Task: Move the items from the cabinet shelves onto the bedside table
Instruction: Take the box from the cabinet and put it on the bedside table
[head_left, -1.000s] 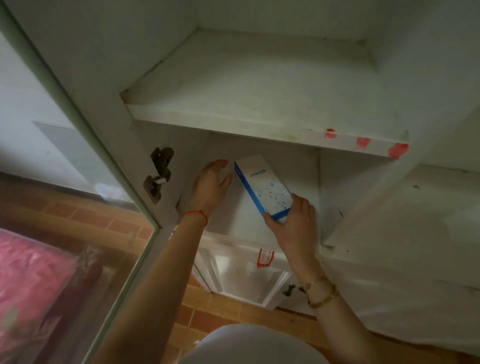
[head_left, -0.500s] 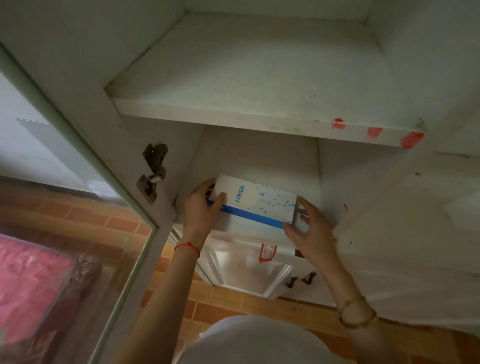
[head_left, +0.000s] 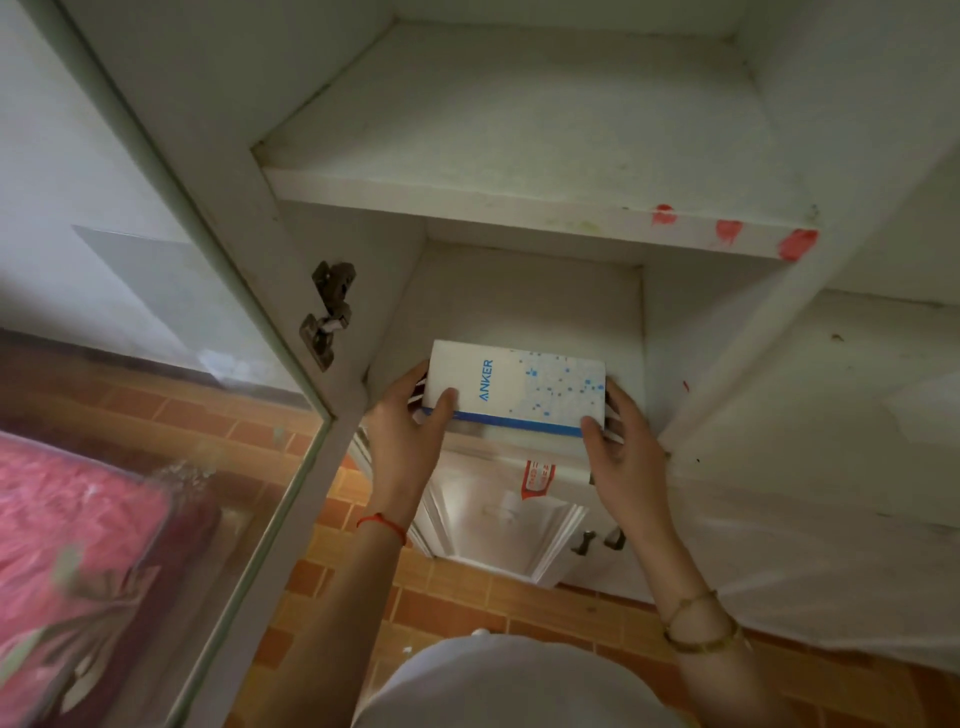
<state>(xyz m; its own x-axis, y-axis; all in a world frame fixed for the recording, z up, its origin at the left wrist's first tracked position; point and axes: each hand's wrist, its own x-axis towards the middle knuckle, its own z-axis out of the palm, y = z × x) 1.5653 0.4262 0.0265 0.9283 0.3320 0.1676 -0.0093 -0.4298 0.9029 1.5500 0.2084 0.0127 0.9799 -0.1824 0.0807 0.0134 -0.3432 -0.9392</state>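
Observation:
A white box with a blue edge and blue dots, marked ANKER (head_left: 519, 384), lies flat at the front of the lower cabinet shelf (head_left: 530, 312). My left hand (head_left: 402, 421) grips its left end, thumb on top. My right hand (head_left: 618, 441) grips its right end. The upper shelf (head_left: 519, 135) above it is bare, with red marks on its front edge. The bedside table is not in view.
An open glass cabinet door (head_left: 171, 332) stands at the left, with a hinge (head_left: 327, 312) on the frame. Below are white lower cabinet doors (head_left: 498, 519) with dark handles and an orange brick floor (head_left: 467, 603). A pink bedcover (head_left: 67, 561) shows through the glass.
The box was upright in my right hand inside the lower shelf. It has been turned flat and drawn to the shelf's front, and my left hand has taken its left end.

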